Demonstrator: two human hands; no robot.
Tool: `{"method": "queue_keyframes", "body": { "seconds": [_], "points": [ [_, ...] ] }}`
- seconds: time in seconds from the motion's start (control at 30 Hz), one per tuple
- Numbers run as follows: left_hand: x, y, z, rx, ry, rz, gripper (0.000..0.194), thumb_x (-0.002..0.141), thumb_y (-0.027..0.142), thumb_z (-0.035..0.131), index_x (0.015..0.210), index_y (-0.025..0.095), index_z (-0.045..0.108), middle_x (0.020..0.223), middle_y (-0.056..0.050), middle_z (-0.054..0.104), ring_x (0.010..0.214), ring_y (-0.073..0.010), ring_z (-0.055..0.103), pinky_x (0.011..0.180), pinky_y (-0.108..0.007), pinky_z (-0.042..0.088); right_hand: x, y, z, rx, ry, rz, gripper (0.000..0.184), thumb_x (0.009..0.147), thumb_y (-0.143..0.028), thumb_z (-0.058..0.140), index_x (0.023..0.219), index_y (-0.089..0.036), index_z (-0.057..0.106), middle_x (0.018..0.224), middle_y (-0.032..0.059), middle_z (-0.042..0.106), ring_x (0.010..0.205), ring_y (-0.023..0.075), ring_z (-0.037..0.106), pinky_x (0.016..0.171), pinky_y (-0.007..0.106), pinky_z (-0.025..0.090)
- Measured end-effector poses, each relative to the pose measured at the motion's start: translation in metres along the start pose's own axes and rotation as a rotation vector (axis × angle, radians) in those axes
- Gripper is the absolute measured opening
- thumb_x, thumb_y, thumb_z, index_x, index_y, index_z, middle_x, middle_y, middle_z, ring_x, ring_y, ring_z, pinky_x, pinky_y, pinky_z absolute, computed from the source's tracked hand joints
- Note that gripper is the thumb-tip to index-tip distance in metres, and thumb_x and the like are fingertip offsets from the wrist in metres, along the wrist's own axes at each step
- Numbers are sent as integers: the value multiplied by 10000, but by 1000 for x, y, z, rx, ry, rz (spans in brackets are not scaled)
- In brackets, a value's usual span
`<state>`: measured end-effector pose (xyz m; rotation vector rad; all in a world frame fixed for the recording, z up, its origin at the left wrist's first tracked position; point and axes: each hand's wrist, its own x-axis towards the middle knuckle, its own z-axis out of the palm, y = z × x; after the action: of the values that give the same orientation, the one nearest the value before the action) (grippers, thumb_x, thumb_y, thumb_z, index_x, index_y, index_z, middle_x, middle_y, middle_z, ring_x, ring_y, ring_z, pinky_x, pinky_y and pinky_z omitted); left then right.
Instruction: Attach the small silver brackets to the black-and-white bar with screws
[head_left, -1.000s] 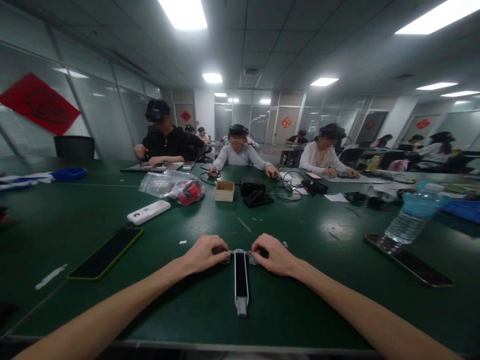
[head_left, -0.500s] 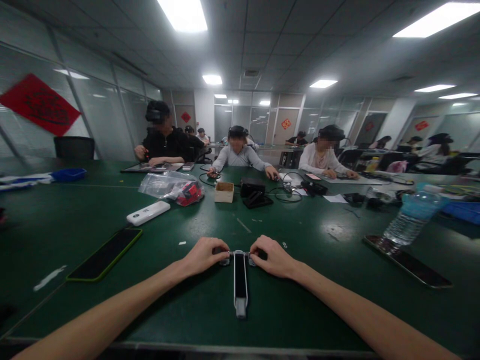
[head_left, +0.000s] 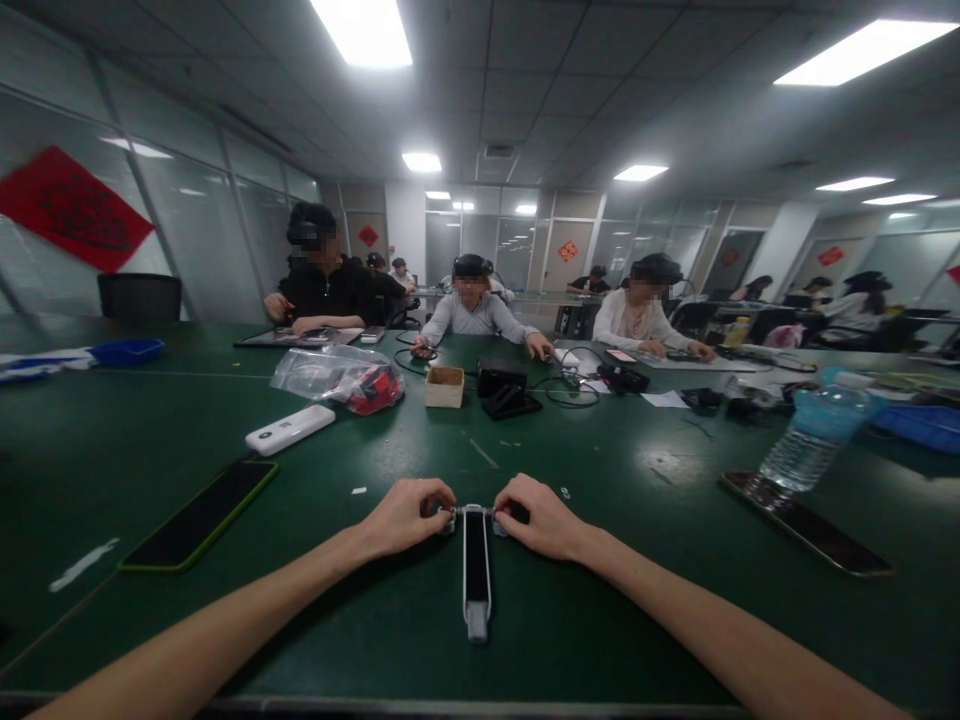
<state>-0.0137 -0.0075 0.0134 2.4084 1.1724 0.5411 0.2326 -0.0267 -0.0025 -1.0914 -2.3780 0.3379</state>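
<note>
In front of me on the green table lies a slim device with a white frame, a long black top and a light grey end piece [head_left: 476,575]. Its grey end points towards me. A short metallic bar crosses its far end, with a small grey part on each side. My left hand [head_left: 409,515] pinches the left side part between thumb and fingers. On the opposite side, my right hand [head_left: 541,517] pinches the matching part the same way. The fingers partly cover both small parts, so their exact kind cannot be made out.
At left lie a green-edged phone [head_left: 201,517] and a white handheld device [head_left: 291,431]. Farther off are a plastic bag [head_left: 319,375], a small box [head_left: 445,388] and a black stand [head_left: 510,400]. A water bottle [head_left: 806,440] and another phone [head_left: 814,525] are right. Co-workers sit opposite.
The view has shifted slightly, so everything appears a little displaced. Both hands keep their pinch on the side parts, and the device stays in place.
</note>
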Motion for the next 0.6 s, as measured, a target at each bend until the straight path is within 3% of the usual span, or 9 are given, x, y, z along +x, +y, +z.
{"method": "queue_keyframes", "body": {
  "seconds": [0.47,0.6],
  "points": [
    [-1,0,4,-23,11,45,186,801,233,532,930,172,652,754,10,629,646,-126,543,608,-215,402,1,5,5,4,23,-18,88,846,-241,562,863,-169,609,824,26,604,766,145,526,696,280,437],
    [-1,2,3,-26,3,55,201,809,243,514,942,168,644,787,-1,646,659,-132,552,623,-223,414,2,2,-1,-22,-31,-23,128,866,-280,549,885,-175,620,852,32,618,798,152,538,722,291,441]
  ]
}}
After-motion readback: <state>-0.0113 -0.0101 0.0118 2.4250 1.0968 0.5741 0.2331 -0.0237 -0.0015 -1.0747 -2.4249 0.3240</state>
